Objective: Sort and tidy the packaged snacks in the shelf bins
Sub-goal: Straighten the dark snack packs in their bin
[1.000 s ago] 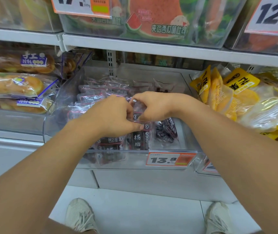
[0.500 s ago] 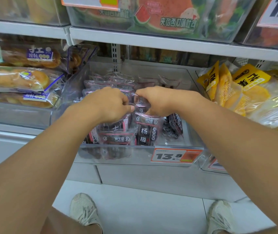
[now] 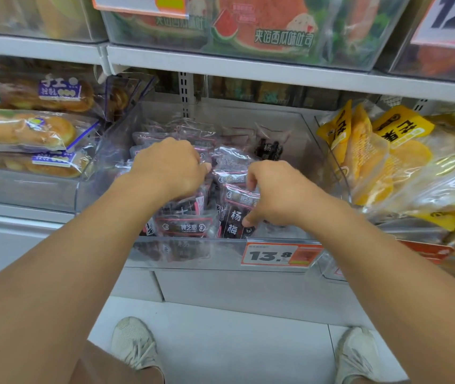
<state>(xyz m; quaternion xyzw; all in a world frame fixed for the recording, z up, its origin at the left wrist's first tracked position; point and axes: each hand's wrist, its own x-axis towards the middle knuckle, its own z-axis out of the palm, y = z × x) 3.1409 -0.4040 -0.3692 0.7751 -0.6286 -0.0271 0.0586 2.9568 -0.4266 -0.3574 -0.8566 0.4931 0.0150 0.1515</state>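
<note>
A clear plastic bin (image 3: 193,253) on the middle shelf holds several dark plum snack packets (image 3: 187,225) with pink-edged clear wrappers. My left hand (image 3: 171,167) is down in the bin's left half, fingers curled round the tops of a bunch of packets. My right hand (image 3: 273,195) is to its right, fingers curled over the top of an upright packet (image 3: 234,217) with white characters, thumb pointing down along its side. One loose dark packet (image 3: 269,151) lies at the back right of the bin.
A price tag reading 13.8 (image 3: 273,254) hangs on the bin's front. Bread packs (image 3: 24,131) fill the left bin, yellow snack bags (image 3: 387,156) the right bin. An upper shelf (image 3: 248,67) carries watermelon toast packs. My shoes (image 3: 133,342) stand on the white floor below.
Both hands have come apart and dropped lower into the bin. The left now grips packets on the left side; the right has moved right and down onto the front upright packet.
</note>
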